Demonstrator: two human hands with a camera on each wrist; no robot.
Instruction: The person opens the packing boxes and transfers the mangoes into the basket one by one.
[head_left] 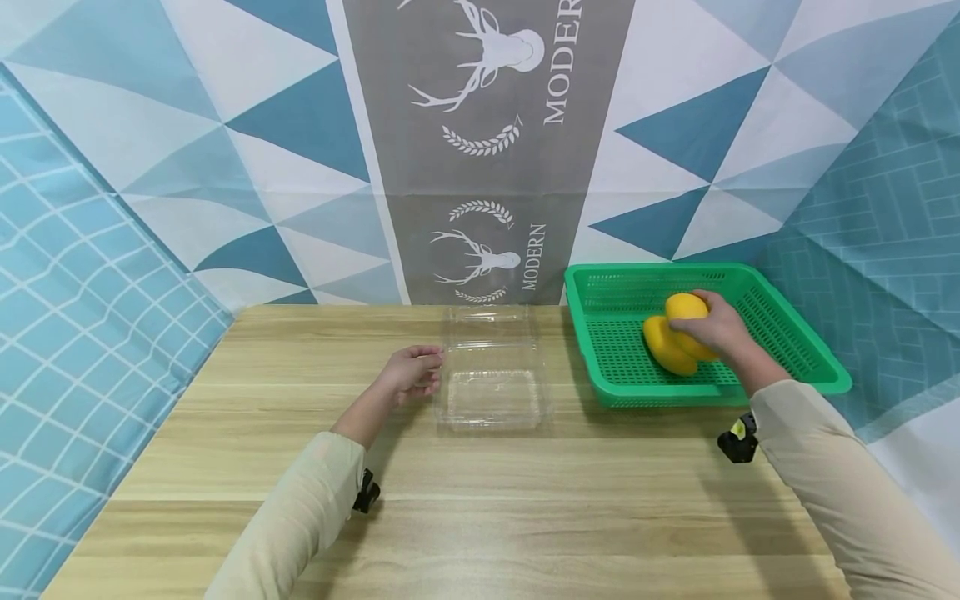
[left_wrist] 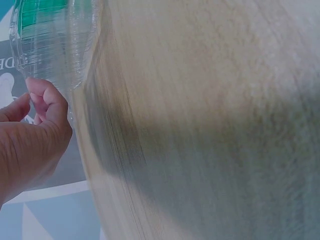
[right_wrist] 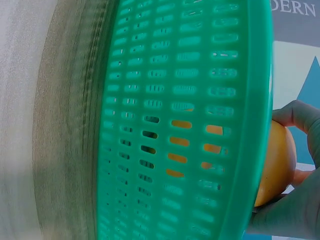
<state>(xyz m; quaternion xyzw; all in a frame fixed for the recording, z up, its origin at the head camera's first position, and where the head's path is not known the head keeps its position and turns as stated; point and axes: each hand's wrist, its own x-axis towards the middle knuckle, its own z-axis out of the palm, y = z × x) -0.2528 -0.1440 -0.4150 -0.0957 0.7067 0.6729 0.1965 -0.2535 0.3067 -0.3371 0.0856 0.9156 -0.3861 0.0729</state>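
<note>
In the head view, a clear plastic clamshell box (head_left: 493,398) lies with its lid raised at the back middle of the table. My left hand (head_left: 415,372) is at the box's left side, thumb and forefinger pinching its edge. The left wrist view shows that same hand (left_wrist: 40,125) with bent fingers against the clear plastic. My right hand (head_left: 720,325) grips a yellow mango (head_left: 686,306) over the green basket (head_left: 592,350). Below it, another mango (head_left: 667,348) lies in the basket. From the right wrist, the gripped mango (right_wrist: 277,165) shows above the basket's rim.
The wood-grain table (head_left: 480,517) runs up to a patterned backdrop (head_left: 480,150) behind the box and basket. Blue tiled sheeting (head_left: 82,308) borders the left side. A black wrist camera (head_left: 738,442) hangs beneath the right sleeve.
</note>
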